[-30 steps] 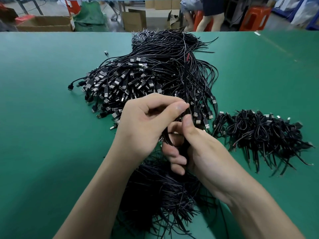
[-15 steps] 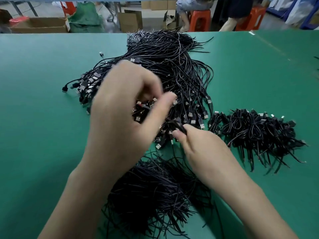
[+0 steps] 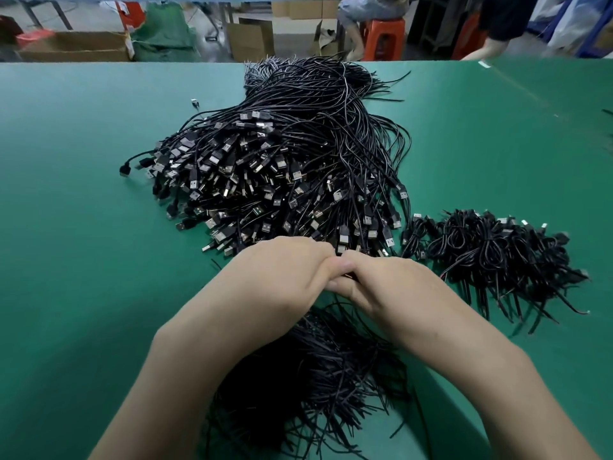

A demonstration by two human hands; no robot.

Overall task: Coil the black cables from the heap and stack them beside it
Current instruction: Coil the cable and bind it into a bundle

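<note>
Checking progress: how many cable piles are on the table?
3: the heap in the middle, the coiled stack to its right, and loose cables at the near edge, possibly joined to the heap out of sight.

left hand (image 3: 282, 270) touching right hand (image 3: 381, 280) | heap (image 3: 282, 154) just beyond | coiled stack (image 3: 491, 250) right of heap

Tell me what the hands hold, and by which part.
Cannot tell: left hand and right hand meet, fingers curled under, hiding whatever lies between them.
</note>
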